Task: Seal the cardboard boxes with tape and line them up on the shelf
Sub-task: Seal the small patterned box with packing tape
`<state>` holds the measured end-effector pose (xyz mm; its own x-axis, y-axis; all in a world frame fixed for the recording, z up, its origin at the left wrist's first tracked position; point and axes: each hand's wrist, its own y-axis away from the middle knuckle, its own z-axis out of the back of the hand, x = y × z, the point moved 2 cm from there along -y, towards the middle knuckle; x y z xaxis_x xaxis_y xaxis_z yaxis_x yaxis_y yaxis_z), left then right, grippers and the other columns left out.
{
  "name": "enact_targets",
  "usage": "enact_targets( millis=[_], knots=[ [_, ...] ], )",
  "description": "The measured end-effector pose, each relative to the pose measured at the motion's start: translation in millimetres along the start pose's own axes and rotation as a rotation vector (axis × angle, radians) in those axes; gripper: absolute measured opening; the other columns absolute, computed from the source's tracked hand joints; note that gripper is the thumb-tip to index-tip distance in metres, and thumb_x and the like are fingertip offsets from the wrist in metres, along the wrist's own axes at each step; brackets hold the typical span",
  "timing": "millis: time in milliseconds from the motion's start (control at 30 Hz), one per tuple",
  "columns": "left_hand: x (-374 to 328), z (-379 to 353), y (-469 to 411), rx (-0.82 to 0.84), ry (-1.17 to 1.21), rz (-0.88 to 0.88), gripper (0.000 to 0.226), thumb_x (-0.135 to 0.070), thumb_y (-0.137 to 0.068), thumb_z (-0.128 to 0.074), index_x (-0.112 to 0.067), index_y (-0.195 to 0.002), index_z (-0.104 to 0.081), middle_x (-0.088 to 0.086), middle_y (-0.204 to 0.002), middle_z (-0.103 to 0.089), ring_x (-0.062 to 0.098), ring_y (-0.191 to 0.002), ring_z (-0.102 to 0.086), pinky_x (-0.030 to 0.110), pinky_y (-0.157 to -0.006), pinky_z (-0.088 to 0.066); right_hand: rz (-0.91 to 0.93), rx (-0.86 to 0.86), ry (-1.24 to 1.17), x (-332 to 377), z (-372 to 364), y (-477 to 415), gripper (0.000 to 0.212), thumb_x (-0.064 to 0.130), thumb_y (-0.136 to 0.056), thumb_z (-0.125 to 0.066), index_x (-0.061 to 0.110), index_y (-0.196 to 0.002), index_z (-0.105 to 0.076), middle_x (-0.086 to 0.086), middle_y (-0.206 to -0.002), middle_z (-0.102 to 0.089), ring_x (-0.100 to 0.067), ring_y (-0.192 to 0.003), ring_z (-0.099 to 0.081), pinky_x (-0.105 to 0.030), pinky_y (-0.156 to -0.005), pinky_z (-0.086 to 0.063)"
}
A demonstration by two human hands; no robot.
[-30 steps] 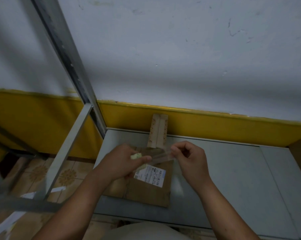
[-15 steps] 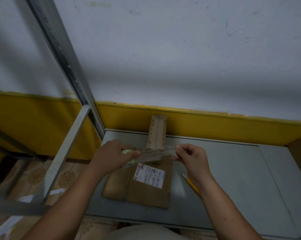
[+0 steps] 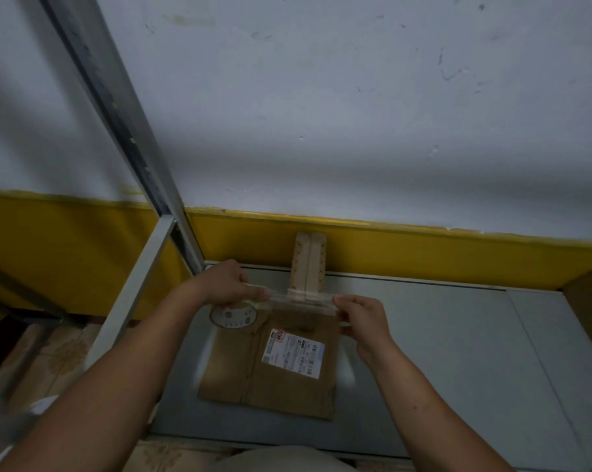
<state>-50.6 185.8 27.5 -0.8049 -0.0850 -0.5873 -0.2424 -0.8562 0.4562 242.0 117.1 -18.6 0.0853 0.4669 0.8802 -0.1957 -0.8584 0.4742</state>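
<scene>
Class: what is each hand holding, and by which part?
The left hand grips the tape roll by its top edge; the right hand pinches the free end of the clear tape strip stretched above the cardboard box.

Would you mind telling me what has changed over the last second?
The left hand drew the tape roll leftward while the right hand kept pinching the free end, so the strip of clear tape between them grew longer. The labelled cardboard box stayed flat on the grey shelf, and the narrow box stayed against the wall.
</scene>
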Motion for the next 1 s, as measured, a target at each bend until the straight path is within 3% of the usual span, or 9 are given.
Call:
enact_targets(
  millis=[200,300,433,567,767,900,933,1000],
  knots=[
    [9.9,-8.9,-15.8,0.051,0.007,0.011,0.064,-0.074,-0.072,-0.082,-0.019,-0.056,-0.053,0.003,-0.051,-0.050,0.017,-0.046,-0.044,0.026,-0.046,-0.031,-0.055,-0.021,0.016,-8.0,-1.7,-10.6,0.011,0.015,-0.092,-0.073,0.006,-0.091,-0.079,-0.014,-0.081,-0.075,-0.029,-0.077,-0.069,-0.048,-0.078,-0.061],
    [12.8,-18.0,-21.8,0.057,0.013,0.021,0.065,-0.072,-0.073,-0.083,-0.021,-0.052,-0.048,-0.001,-0.048,-0.044,0.017,-0.044,-0.042,0.026,-0.047,-0.030,-0.100,-0.017,0.019,-15.2,0.1,-12.9,0.012,0.016,-0.092,-0.075,0.004,-0.094,-0.079,-0.013,-0.081,-0.076,-0.027,-0.075,-0.068,-0.040,-0.072,-0.058],
    [14.0,-30.5,-29.0,0.042,0.000,0.025,0.065,-0.073,-0.075,-0.081,-0.020,-0.050,-0.054,-0.003,-0.044,-0.049,0.012,-0.039,-0.044,0.025,-0.047,-0.032,-0.120,-0.023,0.023,-22.7,3.6,-13.4,0.013,0.020,-0.091,-0.078,0.009,-0.096,-0.078,-0.005,-0.077,-0.075,-0.020,-0.069,-0.064,-0.030,-0.062,-0.053],
    [12.4,-39.6,-38.1,0.036,-0.048,-0.011,0.063,-0.073,-0.077,-0.080,-0.019,-0.051,-0.060,-0.005,-0.042,-0.053,0.010,-0.040,-0.052,0.024,-0.046,-0.038,-0.147,0.003,0.032,-26.7,-0.6,-16.2,0.019,0.029,-0.088,-0.082,0.013,-0.099,-0.079,-0.008,-0.089,-0.079,-0.020,-0.076,-0.068,-0.034,-0.069,-0.057],
    [14.4,-48.6,-50.6,0.041,-0.125,-0.056,0.063,-0.077,-0.068,-0.081,-0.017,-0.060,-0.063,-0.002,-0.049,-0.049,0.013,-0.045,-0.055,0.029,-0.049,-0.038,-0.153,0.043,0.027,-23.4,-7.4,-14.5,0.021,0.031,-0.090,-0.079,0.014,-0.103,-0.078,-0.008,-0.094,-0.079,-0.018,-0.078,-0.072,-0.030,-0.065,-0.056],
    [11.3,-50.3,-47.1,0.029,-0.120,-0.082,0.059,-0.077,-0.066,-0.082,-0.020,-0.058,-0.065,-0.009,-0.050,-0.047,0.004,-0.043,-0.049,0.025,-0.047,-0.036,-0.091,0.022,0.168,-22.3,-4.4,-19.1,0.049,0.046,-0.087,-0.079,0.025,-0.128,-0.063,0.001,-0.118,-0.066,-0.022,-0.106,-0.066,-0.039,-0.082,-0.059],
    [9.3,-51.7,-44.1,0.035,-0.108,-0.086,0.053,-0.072,-0.067,-0.085,-0.023,-0.060,-0.068,-0.012,-0.051,-0.050,0.002,-0.044,-0.051,0.024,-0.047,-0.038,-0.078,0.001,0.194,-23.0,-3.4,-19.0,0.052,0.050,-0.084,-0.081,0.031,-0.128,-0.060,0.003,-0.118,-0.062,-0.021,-0.110,-0.064,-0.041,-0.089,-0.059],
    [2.7,-57.7,-36.8,0.049,-0.064,-0.119,0.039,-0.064,-0.070,-0.090,-0.031,-0.064,-0.070,-0.015,-0.056,-0.058,-0.001,-0.051,-0.058,0.024,-0.051,-0.045,-0.016,-0.057,0.177,-24.0,-3.3,-19.0,0.036,0.049,-0.083,-0.082,0.029,-0.110,-0.068,0.003,-0.112,-0.067,-0.019,-0.106,-0.066,-0.043,-0.092,-0.060]
  ],
)
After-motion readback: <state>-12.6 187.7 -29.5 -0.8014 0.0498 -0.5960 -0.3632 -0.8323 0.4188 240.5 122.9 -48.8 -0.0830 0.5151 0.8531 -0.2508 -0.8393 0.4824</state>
